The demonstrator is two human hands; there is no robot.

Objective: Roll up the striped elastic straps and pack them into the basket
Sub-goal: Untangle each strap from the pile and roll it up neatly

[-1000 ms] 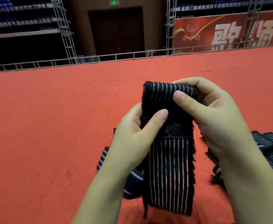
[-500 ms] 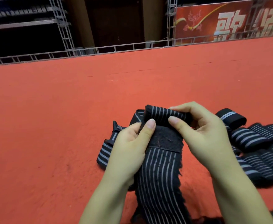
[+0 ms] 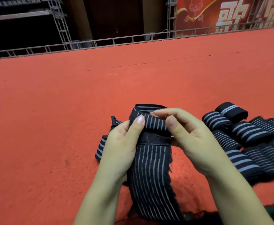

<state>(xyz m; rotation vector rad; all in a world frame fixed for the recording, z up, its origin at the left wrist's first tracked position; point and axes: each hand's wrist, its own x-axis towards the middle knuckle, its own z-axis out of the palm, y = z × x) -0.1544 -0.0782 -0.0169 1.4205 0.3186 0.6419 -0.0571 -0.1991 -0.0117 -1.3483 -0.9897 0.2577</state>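
A black elastic strap with thin white stripes (image 3: 151, 172) runs from the bottom of the view up to my hands, its top end folded over into a small roll. My left hand (image 3: 121, 143) pinches the roll's left side, thumb on top. On the right side my right hand (image 3: 190, 137) pinches it, thumb and fingers around the fold. Another striped strap (image 3: 101, 146) lies loose on the red carpet behind my left hand. Several rolled and folded striped straps (image 3: 250, 135) lie in a pile to the right. No basket is in view.
The red carpet (image 3: 51, 111) stretches far ahead and to the left. A metal truss rail (image 3: 100, 43) runs along its far edge, with dark shelving and a red banner (image 3: 222, 15) behind it.
My hands have lowered the strap from chest height toward the carpet. The folded top end is turned over further into a tighter roll. The view has tilted down, bringing the pile on the right into sight.
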